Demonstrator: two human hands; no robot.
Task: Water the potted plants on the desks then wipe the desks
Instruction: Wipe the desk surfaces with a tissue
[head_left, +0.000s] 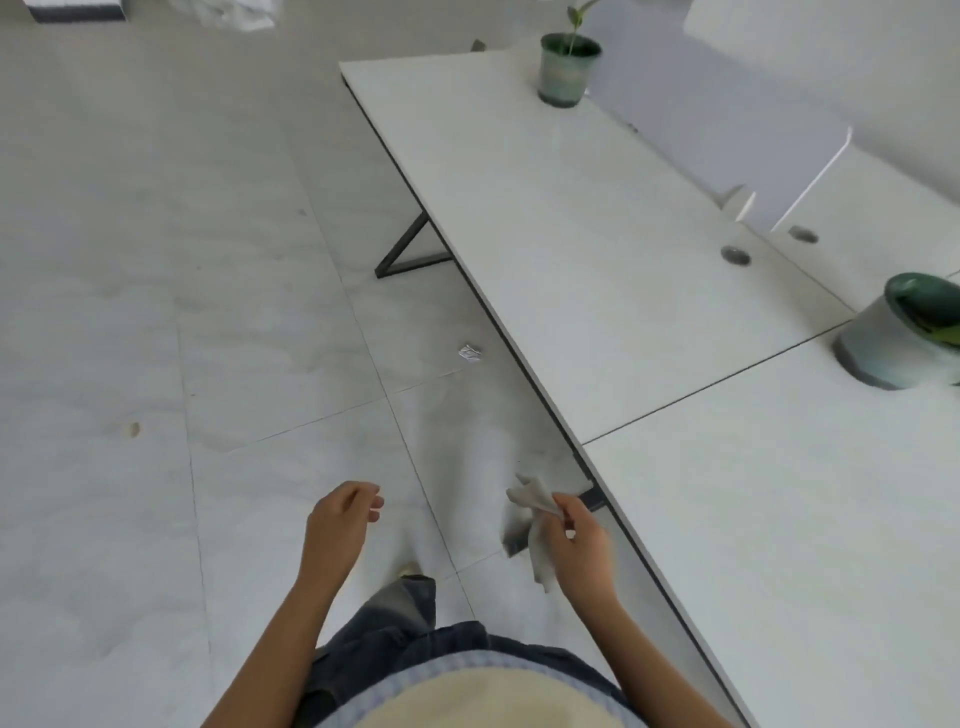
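Beside the desk, right hand pinches the cloth; left hand loosely curled, empty.

Single view, head-worn, wide-angle. Station: above the person's own torso, standing on the floor just beside the desks. Facing: forward and steeply down, rolled so the desk edge runs diagonally. Floor fills the left half, desks the right. Nearest: left hand and right hand, pinching a cloth, low centre. Farthest: small potted plant at top; second pot cut by the right edge
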